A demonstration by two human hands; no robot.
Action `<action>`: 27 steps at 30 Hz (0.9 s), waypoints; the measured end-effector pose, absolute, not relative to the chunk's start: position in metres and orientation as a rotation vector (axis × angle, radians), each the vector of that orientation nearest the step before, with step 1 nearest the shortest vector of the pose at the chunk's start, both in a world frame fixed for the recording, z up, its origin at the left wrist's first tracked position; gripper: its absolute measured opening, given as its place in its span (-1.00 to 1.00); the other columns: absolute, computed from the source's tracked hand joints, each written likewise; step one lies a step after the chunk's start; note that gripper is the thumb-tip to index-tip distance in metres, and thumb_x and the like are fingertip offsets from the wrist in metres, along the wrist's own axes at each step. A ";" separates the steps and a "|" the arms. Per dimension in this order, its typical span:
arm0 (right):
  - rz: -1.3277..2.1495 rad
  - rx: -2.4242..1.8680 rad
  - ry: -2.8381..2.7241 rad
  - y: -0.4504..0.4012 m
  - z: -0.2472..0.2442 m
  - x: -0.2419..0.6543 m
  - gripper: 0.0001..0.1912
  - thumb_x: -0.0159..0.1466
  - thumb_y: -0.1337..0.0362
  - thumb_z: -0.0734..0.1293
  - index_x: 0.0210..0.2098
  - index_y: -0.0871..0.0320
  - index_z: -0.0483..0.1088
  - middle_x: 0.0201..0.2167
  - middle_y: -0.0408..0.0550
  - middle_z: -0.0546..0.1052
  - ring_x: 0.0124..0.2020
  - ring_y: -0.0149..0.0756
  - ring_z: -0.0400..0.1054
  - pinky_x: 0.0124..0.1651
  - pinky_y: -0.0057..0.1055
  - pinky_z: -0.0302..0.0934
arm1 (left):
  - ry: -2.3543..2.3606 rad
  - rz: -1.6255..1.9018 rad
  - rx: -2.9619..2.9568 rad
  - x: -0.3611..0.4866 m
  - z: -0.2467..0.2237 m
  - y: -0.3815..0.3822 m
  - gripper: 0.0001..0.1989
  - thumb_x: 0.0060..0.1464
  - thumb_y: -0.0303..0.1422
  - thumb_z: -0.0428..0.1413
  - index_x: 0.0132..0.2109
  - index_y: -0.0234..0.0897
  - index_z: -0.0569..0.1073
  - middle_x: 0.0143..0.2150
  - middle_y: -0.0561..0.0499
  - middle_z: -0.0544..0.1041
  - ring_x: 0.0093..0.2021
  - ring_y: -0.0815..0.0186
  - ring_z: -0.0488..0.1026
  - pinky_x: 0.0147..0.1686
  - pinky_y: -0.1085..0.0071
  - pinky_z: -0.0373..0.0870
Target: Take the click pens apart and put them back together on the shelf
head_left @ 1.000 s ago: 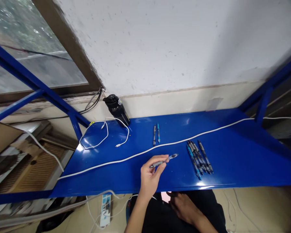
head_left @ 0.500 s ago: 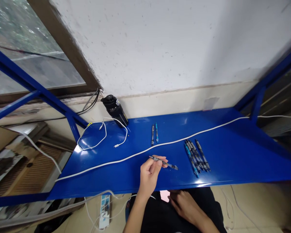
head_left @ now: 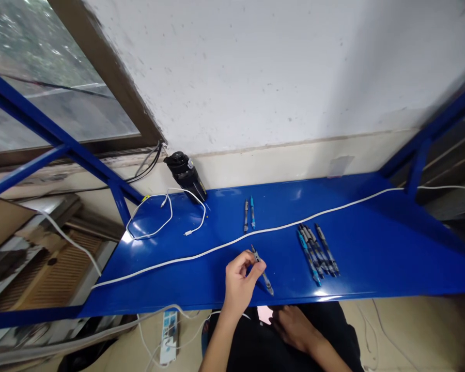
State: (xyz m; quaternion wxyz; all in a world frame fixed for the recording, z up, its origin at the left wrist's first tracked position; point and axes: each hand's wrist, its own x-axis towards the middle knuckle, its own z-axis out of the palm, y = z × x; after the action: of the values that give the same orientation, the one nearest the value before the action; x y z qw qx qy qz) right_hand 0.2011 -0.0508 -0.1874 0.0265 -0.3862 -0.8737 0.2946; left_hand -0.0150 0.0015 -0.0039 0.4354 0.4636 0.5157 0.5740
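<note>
Pinches a grey-and-clear pen (head_left: 267, 283) between thumb and fingers of the left hand (head_left: 239, 281), with the fingertips closed in on the barrel nearer its thin, pointed end. Slants, along the pen's long axis, from the point at far left to the clear end at near right, toward the near edge of the blue table (head_left: 375, 237). Juts well past the thumb on the near side, less so on the far side. Cannot tell from this angle any contact between pen and table. Lies on the near side of the white cable (head_left: 201, 253), to the left of and well apart from a close-set bunch of pens (head_left: 316, 250), with a turquoise pen (head_left: 309, 257) along its left flank and a dark pen (head_left: 328, 250) just off its right. Looks, by judgement, almost parallel to that bunch. Has, beyond the cable and straight ahead of the left hand, a grey pen (head_left: 246, 214) just beside a second turquoise pen (head_left: 252, 213), both pointing nearly straight away from the body. Rests the right hand (head_left: 296, 324) at the lap, below the table's near edge, beside a pink thing (head_left: 264, 314), with fingers too dark to tell any grip. Ranks the left hand nearer to the far pair.
</note>
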 end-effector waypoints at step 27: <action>1.192 -1.229 -1.291 -0.030 -0.024 0.184 -0.69 0.46 -0.03 0.45 -0.11 0.08 0.64 -0.39 -0.05 0.56 -0.44 -0.25 0.44 -0.36 -0.35 0.36 | 1.072 1.263 1.175 -0.016 -0.006 -0.006 -0.62 0.48 -0.10 0.14 -0.05 -0.34 0.65 -0.28 -0.10 0.62 -0.29 0.23 0.57 -0.22 0.34 0.47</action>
State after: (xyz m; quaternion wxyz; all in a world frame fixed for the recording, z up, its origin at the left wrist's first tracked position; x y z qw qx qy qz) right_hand 0.1841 -0.0297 -0.0238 0.4782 -0.5035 -0.5288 0.4880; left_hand -0.0162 -0.0059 -0.0058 0.5273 0.4915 0.4485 0.5284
